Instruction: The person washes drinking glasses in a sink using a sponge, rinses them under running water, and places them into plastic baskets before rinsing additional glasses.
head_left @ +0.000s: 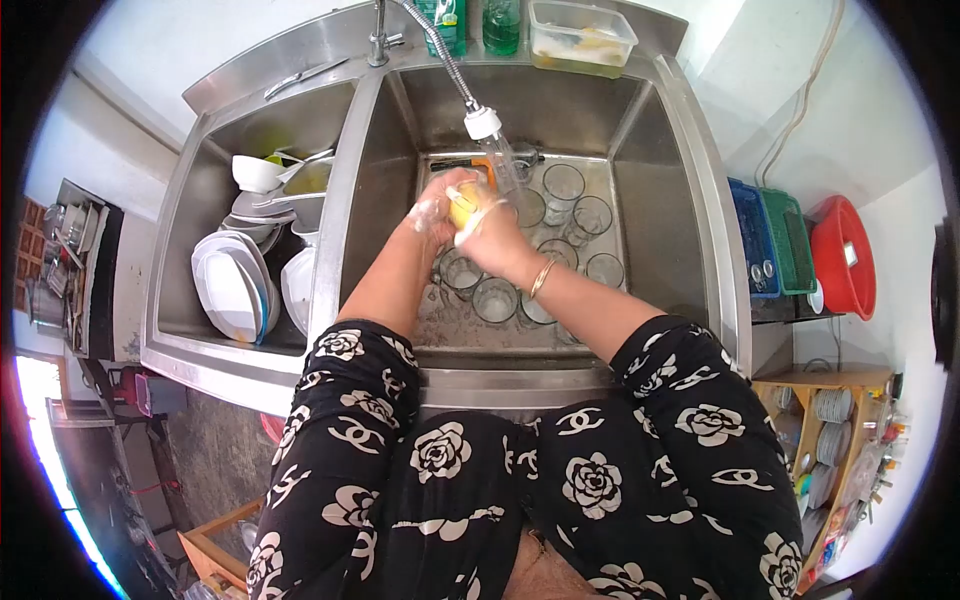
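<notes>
Both hands meet over the right sink basin (520, 365), below the faucet's white spray head (483, 123). A yellow sponge (463, 204) with white suds shows between them. My left hand (434, 212), foamy at the wrist, is closed around something the sponge and fingers mostly cover. Pressed against the sponge, my right hand (490, 236) has curled fingers, slightly blurred by motion. Water streams down just beside the right fingers. Several clear glass mugs stand on the basin floor below, among them one mug (495, 299) near the front and another mug (564, 183) farther back.
The left basin (185, 310) holds stacked white plates (228, 290), a white bowl (257, 173) and utensils. Behind the basins stand a green bottle (501, 27) and a plastic tub (583, 40). Blue and green baskets and a red basin (843, 257) are at the right.
</notes>
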{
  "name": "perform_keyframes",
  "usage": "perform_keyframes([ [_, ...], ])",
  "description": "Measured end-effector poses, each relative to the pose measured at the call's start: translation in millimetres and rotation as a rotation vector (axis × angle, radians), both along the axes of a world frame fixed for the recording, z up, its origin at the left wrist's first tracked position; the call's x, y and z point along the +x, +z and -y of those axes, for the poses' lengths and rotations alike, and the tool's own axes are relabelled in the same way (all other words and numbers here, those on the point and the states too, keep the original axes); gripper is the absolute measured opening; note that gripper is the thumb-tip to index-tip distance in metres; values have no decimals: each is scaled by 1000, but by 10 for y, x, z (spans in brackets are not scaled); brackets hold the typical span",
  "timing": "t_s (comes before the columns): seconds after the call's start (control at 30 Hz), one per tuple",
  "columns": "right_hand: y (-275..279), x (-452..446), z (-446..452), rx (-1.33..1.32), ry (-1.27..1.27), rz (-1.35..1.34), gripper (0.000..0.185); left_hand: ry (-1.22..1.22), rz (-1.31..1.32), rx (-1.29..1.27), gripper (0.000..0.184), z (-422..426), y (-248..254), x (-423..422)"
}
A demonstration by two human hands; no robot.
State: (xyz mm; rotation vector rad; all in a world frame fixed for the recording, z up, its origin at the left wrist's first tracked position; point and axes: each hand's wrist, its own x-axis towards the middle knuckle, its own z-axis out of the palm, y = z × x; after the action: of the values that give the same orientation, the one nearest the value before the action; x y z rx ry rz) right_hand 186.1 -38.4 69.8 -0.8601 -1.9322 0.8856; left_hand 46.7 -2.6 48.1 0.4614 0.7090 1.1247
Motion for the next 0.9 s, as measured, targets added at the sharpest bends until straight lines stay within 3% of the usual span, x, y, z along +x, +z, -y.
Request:
perform_keyframes([
  [0.03,2,56,67,393,-43,162,44,-17,-119,-122,22,4,17,29],
  [0.1,-63,256,14,232,116,385,47,-45,-362,-362,20,38,50,87],
  [0.17,-46,301,-40,130,143,509,46,77,-240,-360,20,31,-21,226],
  [0.27,-51,100,-165,-342,-133,232,29,274,32,-268,24,38,-72,399],
  [0.37,-50,-19,-171,-630,-210,-221,20,158,36,-123,26,-38,48,395],
  [0.4,-225,-9,-160,-269,-170,2,25,112,-27,-147,27,-44,124,362],
  [0.5,-182,336,-42,319,74,480,30,115,-346,-304,27,128,272,440],
  [0.63,291,384,-78,67,214,636,23,-164,-497,-357,35,210,157,319],
  [0.67,235,399,-218,-21,249,573,22,-208,-533,-250,41,122,-97,214],
  [0.73,109,474,-559,-200,314,447,21,-264,-275,-194,34,128,-25,214],
  [0.8,106,535,-640,-696,279,137,25,-339,64,-161,36,188,205,265],
  [0.83,126,543,-662,-935,257,-30,28,-337,81,-122,38,209,208,296],
  [0.9,83,479,-680,-1037,151,-257,29,-327,112,-48,42,239,208,342],
])
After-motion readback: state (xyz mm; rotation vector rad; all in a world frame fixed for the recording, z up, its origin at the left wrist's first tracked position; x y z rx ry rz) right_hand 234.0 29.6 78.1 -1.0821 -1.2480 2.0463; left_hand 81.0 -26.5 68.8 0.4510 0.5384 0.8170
